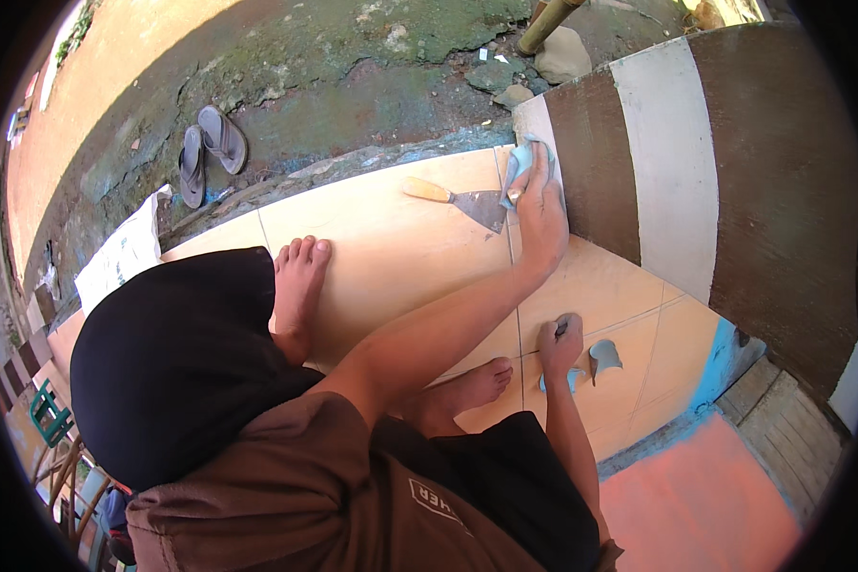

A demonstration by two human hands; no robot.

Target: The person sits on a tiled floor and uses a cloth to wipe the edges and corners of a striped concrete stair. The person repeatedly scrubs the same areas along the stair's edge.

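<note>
My left arm reaches up and right across the tiled floor. My left hand (541,214) has its fingers closed on a pale blue folded sheet (519,164), which looks like sandpaper, pressed at the bottom corner of the striped wall. Left of it on the tiles lies a putty knife (477,208) with a yellowish handle. My right hand (561,351) rests low over the floor, fingers curled around something dark that I cannot make out. Beside it lie a curled grey-blue piece (604,357) and a smaller pale blue piece (574,379), partly hidden by the hand.
A brown-and-white striped wall (665,153) rises on the right. My bare feet (300,281) are on the cream tiles (381,276). Beyond the tile edge are grey slippers (221,140) on rough ground, a stone (562,55) and a white sack (122,255). A pinkish surface (696,496) lies lower right.
</note>
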